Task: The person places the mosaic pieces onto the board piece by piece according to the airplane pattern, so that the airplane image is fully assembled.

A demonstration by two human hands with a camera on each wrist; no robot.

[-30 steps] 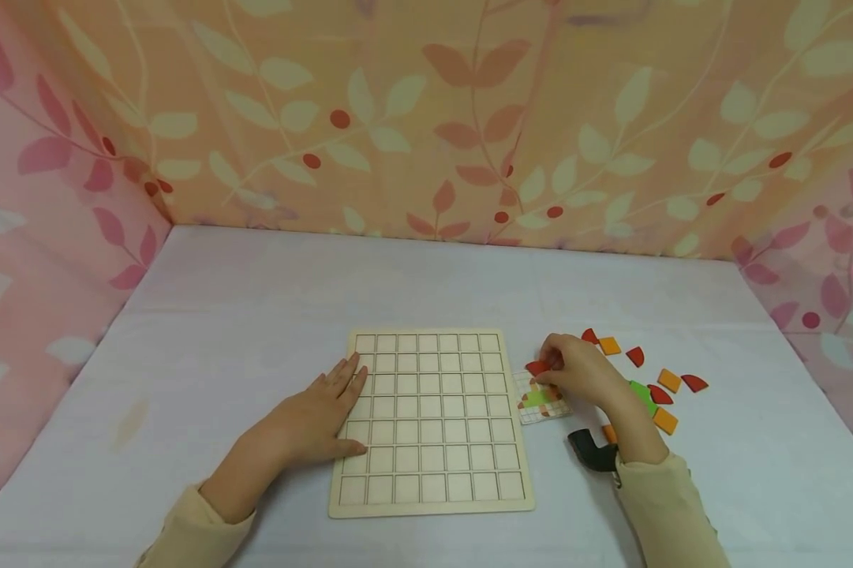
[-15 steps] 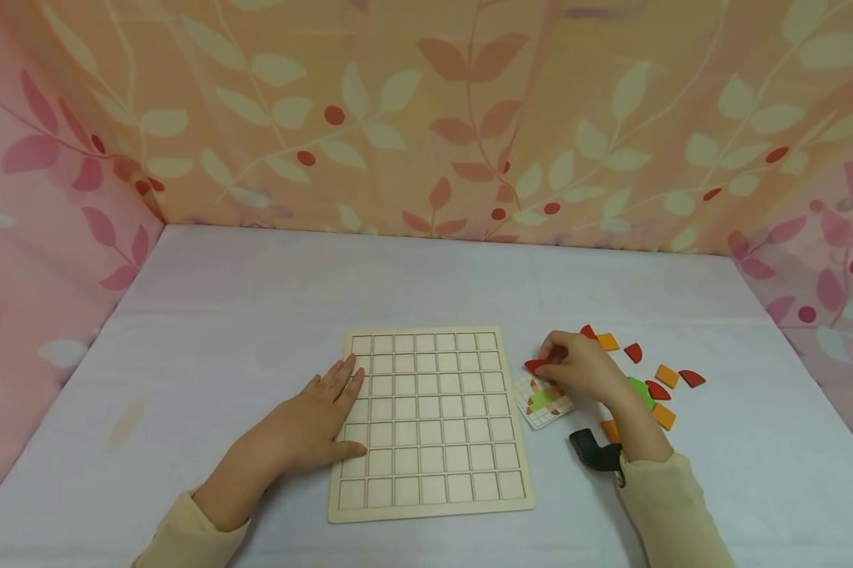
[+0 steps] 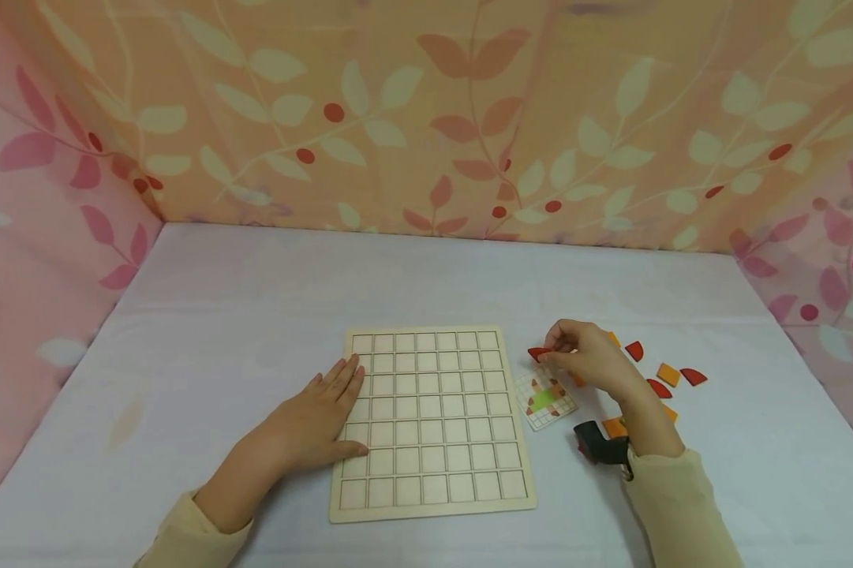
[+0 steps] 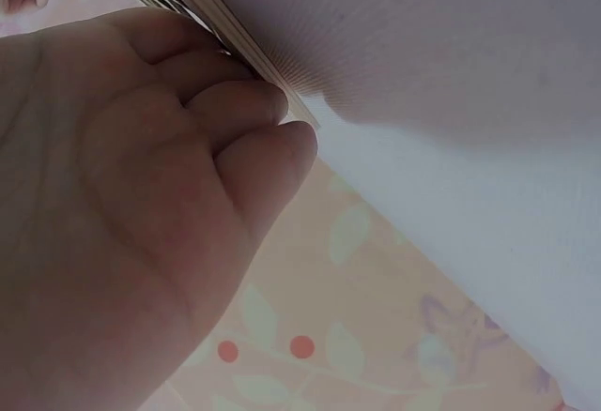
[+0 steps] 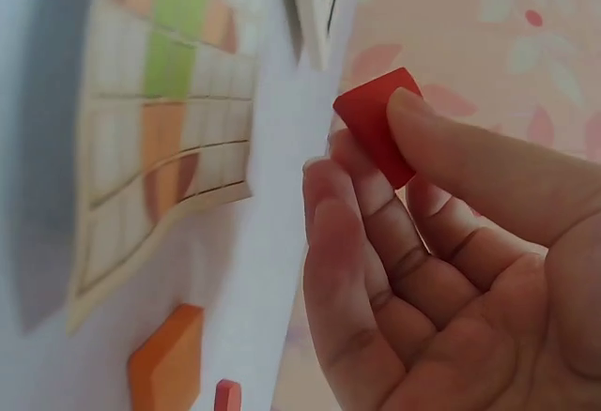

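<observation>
Lower centre, the left hand (image 3: 308,422) rests straight-fingered on the board (image 3: 432,432). Centre right, the right hand (image 3: 592,359) pinches a red piece (image 5: 368,120).

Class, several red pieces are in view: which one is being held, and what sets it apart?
The red piece pinched in the right hand. It alone is gripped; the other clearly visible red pieces lie on the white tablecloth.

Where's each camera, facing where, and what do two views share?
Head: on the head, facing forward, down at the grid board; left hand, right hand show.
Left wrist: on that wrist, facing the left hand at the board's edge; right hand in corner.
Right wrist: on that wrist, facing the right hand pinching a red piece.
Head and right wrist share the red piece.
</observation>
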